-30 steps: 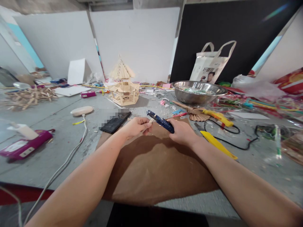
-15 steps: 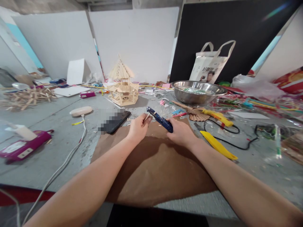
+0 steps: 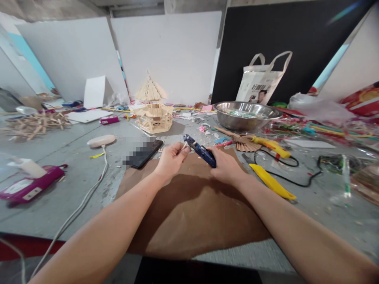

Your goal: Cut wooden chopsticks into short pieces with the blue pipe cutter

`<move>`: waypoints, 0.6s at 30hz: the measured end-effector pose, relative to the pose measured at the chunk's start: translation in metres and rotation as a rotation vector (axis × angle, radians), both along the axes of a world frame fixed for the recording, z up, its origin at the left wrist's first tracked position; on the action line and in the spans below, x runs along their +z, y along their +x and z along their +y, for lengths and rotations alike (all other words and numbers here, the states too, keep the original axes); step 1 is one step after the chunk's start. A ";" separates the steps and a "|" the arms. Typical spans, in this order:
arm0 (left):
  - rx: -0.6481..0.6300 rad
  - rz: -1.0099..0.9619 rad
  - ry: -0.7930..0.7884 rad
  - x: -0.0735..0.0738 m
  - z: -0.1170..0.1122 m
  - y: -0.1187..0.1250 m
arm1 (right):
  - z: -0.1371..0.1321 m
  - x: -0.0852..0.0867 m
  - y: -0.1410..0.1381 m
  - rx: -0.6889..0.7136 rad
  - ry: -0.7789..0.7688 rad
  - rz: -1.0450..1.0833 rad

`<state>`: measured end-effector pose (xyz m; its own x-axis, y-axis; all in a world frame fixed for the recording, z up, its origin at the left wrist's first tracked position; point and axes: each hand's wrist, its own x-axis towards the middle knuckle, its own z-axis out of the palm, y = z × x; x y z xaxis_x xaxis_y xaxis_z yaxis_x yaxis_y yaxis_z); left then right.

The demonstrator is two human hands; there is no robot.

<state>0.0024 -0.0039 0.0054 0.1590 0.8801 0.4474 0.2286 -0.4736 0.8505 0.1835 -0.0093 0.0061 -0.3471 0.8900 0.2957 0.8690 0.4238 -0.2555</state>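
My right hand (image 3: pixel 224 165) is closed round a dark blue glue gun (image 3: pixel 200 150), whose nozzle points up and left. My left hand (image 3: pixel 171 159) pinches a small pale wooden stick (image 3: pixel 185 144) and holds its end right at the gun's tip. Both hands hover over a brown paper sheet (image 3: pixel 189 209) spread on the grey table. A wooden stick pavilion model (image 3: pixel 153 106) stands beyond the hands, apart from them.
A black phone (image 3: pixel 144 153) lies left of my left hand. A steel bowl (image 3: pixel 247 114), a yellow glue gun (image 3: pixel 269 145) with black cord, a yellow knife-like tool (image 3: pixel 271 181), a magenta box (image 3: pixel 28 187), a white cable (image 3: pixel 85 201) and a stick pile (image 3: pixel 35 123) surround the sheet.
My left hand has turned its fingers upward and drawn the stick closer to the gun's nozzle. The right hand and glue gun have barely shifted.
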 end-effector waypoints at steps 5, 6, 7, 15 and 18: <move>-0.089 -0.073 -0.068 0.000 0.000 -0.001 | 0.002 -0.002 0.002 0.031 0.011 0.004; -0.100 -0.080 -0.080 0.000 0.000 -0.002 | 0.002 -0.003 0.002 0.031 0.014 -0.002; -0.108 -0.082 -0.088 0.001 0.000 -0.003 | 0.002 -0.003 0.002 0.028 0.017 -0.008; -0.070 -0.023 -0.051 0.003 -0.001 -0.005 | 0.002 -0.002 0.002 -0.010 0.023 -0.055; -0.028 0.024 -0.007 0.005 -0.001 -0.005 | 0.001 0.001 0.000 -0.022 0.015 -0.073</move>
